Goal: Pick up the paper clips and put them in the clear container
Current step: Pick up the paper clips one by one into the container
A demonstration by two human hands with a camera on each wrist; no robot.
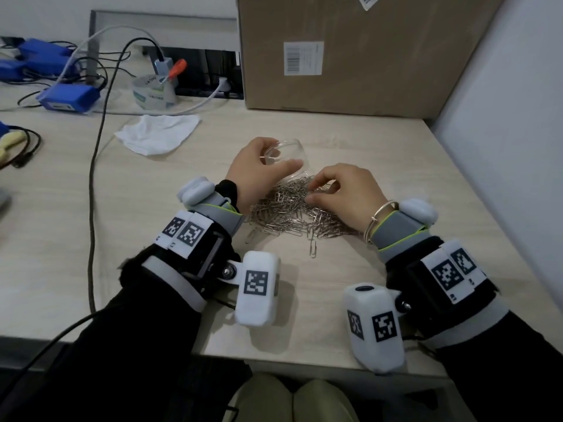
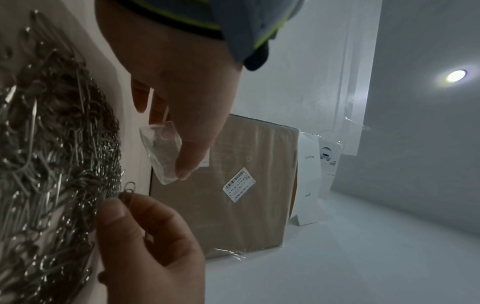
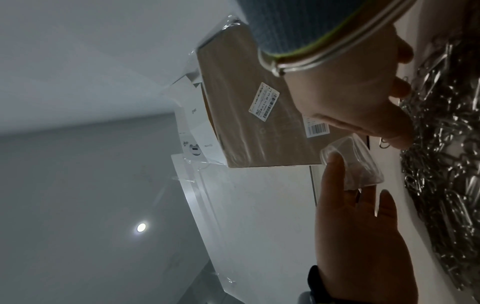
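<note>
A big heap of silver paper clips (image 1: pixel 292 214) lies on the light wooden table (image 1: pixel 182 269), with a few strays at its near edge. My left hand (image 1: pixel 274 161) grips the small clear container (image 1: pixel 288 153), tilted, just above the heap's far side. In the left wrist view the container (image 2: pixel 161 152) sits between thumb and fingers, and whether it holds clips is unclear. My right hand (image 1: pixel 316 190) hovers over the heap's far right part, with thumb and forefinger pinching a paper clip (image 2: pixel 128 190). The right wrist view shows its fingertips (image 3: pixel 397 139) at the heap (image 3: pixel 441 164), beside the container (image 3: pixel 353 162).
A large cardboard box (image 1: pixel 350 56) stands behind the heap. A crumpled white cloth (image 1: pixel 158 132) lies to the far left, with a tape roll (image 1: pixel 154 92), blue devices (image 1: pixel 70 97) and a black cable (image 1: pixel 94 178) beyond. A white wall (image 1: pixel 502 117) bounds the right side.
</note>
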